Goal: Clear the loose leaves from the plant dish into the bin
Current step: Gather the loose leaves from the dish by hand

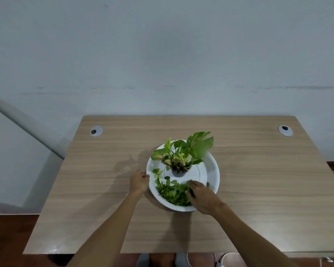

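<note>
A white round dish (212,170) sits in the middle of the wooden table. A small potted plant (179,158) with green and yellow leaves stands in its far half. A heap of loose green leaves (172,191) lies in the near half. My left hand (139,182) grips the dish's left rim. My right hand (202,197) rests on the right side of the leaf heap, fingers curled into the leaves. No bin is in view.
The wooden table (258,189) has two cable grommets, one at the far left (96,130) and one at the far right (285,130). A grey wall stands behind the table. White cables (226,257) lie on the floor below the near edge.
</note>
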`<state>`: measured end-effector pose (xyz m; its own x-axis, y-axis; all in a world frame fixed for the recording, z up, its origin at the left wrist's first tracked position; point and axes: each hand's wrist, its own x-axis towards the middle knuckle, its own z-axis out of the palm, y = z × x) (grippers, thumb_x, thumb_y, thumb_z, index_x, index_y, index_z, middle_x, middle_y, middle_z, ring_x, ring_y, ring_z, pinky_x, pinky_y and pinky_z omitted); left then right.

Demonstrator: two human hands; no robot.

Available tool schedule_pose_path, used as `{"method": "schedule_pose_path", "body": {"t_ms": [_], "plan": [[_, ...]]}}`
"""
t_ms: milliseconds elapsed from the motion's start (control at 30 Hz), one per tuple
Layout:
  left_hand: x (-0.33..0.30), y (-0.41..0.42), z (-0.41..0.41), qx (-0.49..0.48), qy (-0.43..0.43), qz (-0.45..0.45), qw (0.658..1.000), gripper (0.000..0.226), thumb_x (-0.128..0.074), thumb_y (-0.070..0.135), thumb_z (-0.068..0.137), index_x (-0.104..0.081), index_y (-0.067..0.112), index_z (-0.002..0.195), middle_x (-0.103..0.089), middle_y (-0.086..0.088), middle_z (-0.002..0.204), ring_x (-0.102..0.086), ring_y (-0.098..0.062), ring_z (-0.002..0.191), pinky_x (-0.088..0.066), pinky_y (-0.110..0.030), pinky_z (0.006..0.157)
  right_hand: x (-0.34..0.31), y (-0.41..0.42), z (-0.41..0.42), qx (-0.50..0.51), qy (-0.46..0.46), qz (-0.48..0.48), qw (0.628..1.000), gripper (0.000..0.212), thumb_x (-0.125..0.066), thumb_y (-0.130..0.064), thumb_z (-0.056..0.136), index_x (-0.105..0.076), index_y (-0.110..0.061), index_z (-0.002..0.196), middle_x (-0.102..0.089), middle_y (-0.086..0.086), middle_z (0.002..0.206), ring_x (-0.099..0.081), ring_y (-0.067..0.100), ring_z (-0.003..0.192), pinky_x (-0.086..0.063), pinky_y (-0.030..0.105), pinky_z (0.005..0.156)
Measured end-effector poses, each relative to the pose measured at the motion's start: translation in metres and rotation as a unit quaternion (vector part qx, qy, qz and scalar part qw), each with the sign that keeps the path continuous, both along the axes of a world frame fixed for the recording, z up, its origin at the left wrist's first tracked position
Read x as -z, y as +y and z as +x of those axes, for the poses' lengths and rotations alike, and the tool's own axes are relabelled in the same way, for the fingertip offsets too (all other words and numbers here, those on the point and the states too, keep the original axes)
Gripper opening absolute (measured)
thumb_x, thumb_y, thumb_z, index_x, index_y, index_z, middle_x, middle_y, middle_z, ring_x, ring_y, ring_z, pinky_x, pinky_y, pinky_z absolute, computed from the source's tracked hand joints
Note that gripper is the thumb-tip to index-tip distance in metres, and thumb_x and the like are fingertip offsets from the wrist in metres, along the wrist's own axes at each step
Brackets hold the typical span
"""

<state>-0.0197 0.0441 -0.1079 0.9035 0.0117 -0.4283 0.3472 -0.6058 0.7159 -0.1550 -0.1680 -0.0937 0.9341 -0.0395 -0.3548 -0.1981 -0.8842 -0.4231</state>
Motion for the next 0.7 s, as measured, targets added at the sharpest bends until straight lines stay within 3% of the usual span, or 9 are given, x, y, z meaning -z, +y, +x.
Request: {"method": "schedule_pose_path", "body": {"t_ms": [100,167,233,333,400,500,600,700], "plan": [[-0.009,0.003,0.002,-0.005,0.057,-0.04,0.998,0.017,-0.057,0.005,0.081,-0.068,0.012,0.072,-0.074,-0.012,0.088,-0.07,-0.028,0.085,-0.059,-0.044,0.078,-0.002,0.01,-0.01,-0.012,-0.016,-0.018,1.0,0.043,-0.036,-0.036,0.1,-0.045,-0.013,0.137,-0.053,0.008,0.137,-0.052,0.026,0.12,-0.044,0.038,0.099],[-0.018,0.004,0.004,-0.006,0.117,-0.086,0.989,0.022,-0.055,0.0,0.084,-0.066,0.011,0.069,-0.074,-0.013,0.084,-0.072,-0.027,0.078,-0.061,-0.042,0.071,-0.004,0.018,-0.01,0.006,-0.056,-0.022,0.998,0.041,-0.036,-0.033,0.101,-0.047,-0.015,0.135,-0.054,0.007,0.136,-0.052,0.024,0.121,-0.044,0.037,0.101],[-0.025,0.008,0.005,0.009,0.181,-0.118,0.976,0.014,-0.054,-0.001,0.087,-0.064,0.005,0.08,-0.072,-0.013,0.083,-0.07,-0.024,0.074,-0.062,-0.039,0.068,-0.007,0.033,-0.006,0.033,-0.093,-0.012,0.995,0.04,-0.037,-0.031,0.1,-0.049,-0.016,0.135,-0.053,0.006,0.137,-0.051,0.024,0.123,-0.044,0.038,0.102],[-0.029,0.013,0.005,0.063,0.275,-0.144,0.948,0.01,-0.053,0.0,0.09,-0.062,0.001,0.095,-0.069,-0.014,0.084,-0.068,-0.025,0.076,-0.059,-0.041,0.079,-0.011,0.066,0.002,0.027,-0.116,0.015,0.993,0.039,-0.038,-0.029,0.098,-0.049,-0.018,0.133,-0.053,0.003,0.135,-0.052,0.025,0.118,-0.046,0.038,0.097],[-0.028,0.016,0.007,0.098,0.321,-0.145,0.931,0.011,-0.053,0.005,0.093,-0.059,0.0,0.101,-0.067,-0.015,0.089,-0.066,-0.026,0.077,-0.057,-0.038,0.078,-0.007,0.085,0.01,0.014,-0.115,0.011,0.993,0.039,-0.036,-0.026,0.097,-0.049,-0.019,0.132,-0.054,0.003,0.133,-0.053,0.027,0.116,-0.046,0.039,0.095],[-0.022,0.014,0.018,0.083,0.264,-0.157,0.948,0.02,-0.056,0.01,0.093,-0.056,-0.001,0.109,-0.069,-0.018,0.102,-0.067,-0.025,0.079,-0.061,-0.035,0.064,0.005,0.096,0.029,0.036,-0.081,-0.001,0.996,0.048,-0.038,-0.015,0.093,-0.039,-0.014,0.141,-0.044,0.007,0.146,-0.044,0.029,0.131,-0.043,0.044,0.102],[-0.019,0.009,0.024,0.067,0.211,-0.162,0.962,0.012,-0.055,0.001,0.089,-0.06,-0.002,0.099,-0.069,-0.022,0.096,-0.067,-0.024,0.07,-0.058,-0.031,0.049,0.013,0.101,0.05,0.044,-0.051,-0.015,0.998,0.058,-0.042,-0.008,0.093,-0.025,-0.006,0.148,-0.023,0.012,0.157,-0.022,0.026,0.146,-0.033,0.039,0.11],[-0.011,0.007,0.024,0.076,0.213,-0.156,0.961,0.017,-0.054,-0.004,0.085,-0.062,-0.011,0.099,-0.07,-0.026,0.091,-0.07,-0.032,0.071,-0.061,-0.037,0.054,0.018,0.109,0.067,0.085,-0.036,-0.007,0.996,0.063,-0.045,-0.008,0.094,-0.018,-0.005,0.15,-0.018,0.014,0.158,-0.021,0.03,0.145,-0.029,0.039,0.112]]}}
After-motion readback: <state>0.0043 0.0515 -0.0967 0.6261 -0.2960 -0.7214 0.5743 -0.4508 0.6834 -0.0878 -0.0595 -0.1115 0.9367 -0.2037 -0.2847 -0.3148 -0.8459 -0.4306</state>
